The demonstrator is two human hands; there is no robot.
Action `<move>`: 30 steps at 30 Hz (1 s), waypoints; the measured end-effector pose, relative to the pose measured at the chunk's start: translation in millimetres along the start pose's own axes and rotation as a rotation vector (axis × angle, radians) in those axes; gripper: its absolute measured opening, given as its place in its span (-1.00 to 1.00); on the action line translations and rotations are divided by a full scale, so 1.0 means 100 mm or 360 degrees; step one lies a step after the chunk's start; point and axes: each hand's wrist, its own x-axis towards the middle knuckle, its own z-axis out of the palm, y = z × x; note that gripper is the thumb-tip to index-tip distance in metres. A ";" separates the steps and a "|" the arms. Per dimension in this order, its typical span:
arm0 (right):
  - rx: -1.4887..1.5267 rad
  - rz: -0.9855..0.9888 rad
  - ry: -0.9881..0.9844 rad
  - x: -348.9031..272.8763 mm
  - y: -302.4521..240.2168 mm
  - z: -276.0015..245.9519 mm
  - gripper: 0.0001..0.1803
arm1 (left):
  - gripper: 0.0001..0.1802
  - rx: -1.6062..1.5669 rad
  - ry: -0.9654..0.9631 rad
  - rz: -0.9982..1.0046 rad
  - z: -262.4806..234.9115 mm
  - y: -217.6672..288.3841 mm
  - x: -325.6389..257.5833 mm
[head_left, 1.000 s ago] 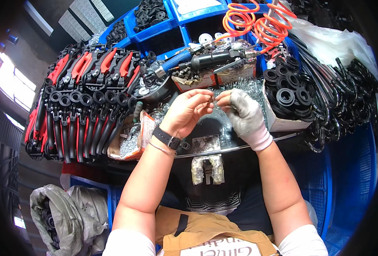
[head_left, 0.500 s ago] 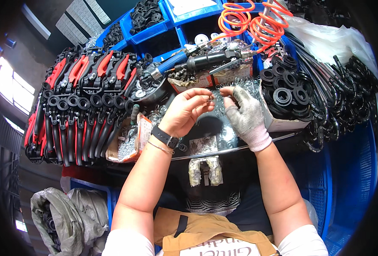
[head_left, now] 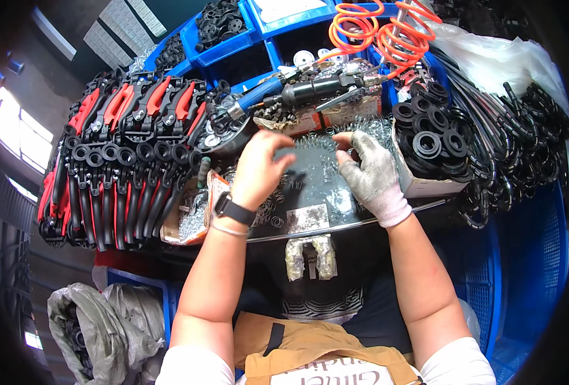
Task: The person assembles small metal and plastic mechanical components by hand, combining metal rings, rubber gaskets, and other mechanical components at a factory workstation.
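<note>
My bare left hand, with a dark watch on its wrist, is over the left part of the dark worktop. Its thumb and fingers are apart, slightly blurred, with nothing seen between them. In a grey-white glove, my right hand is held over the worktop's right part with its fingers curled in; whatever they hold is hidden or too small to name. Small metal springs lie scattered below my left hand, and more springs are heaped behind my right. A metal block fixture sits at the near edge.
Black-and-red lever assemblies are stacked at the left, beside a carton of small parts. A blue-and-black air tool lies behind my hands under orange coiled hoses. A box of black rings and black tubes stand right.
My left hand has moved left, away from my right hand, and its pinched fingers have opened. More of the worktop and springs shows between them. My right hand has hardly moved.
</note>
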 end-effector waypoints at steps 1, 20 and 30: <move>0.0009 -0.0007 -0.0097 0.00 -0.03 -0.01 -0.75 | -0.61 0.0322 -0.0305 0.0124 -0.05 -0.06 -0.06; 0.0183 0.0224 -0.0349 -0.05 -0.10 0.06 -0.66 | -0.60 -0.0906 -0.0217 -0.0204 0.02 0.39 -0.11; -0.0854 -0.0345 -0.0083 -0.12 0.03 0.17 -0.68 | -0.83 0.0550 -0.0341 0.0045 0.13 0.00 -0.12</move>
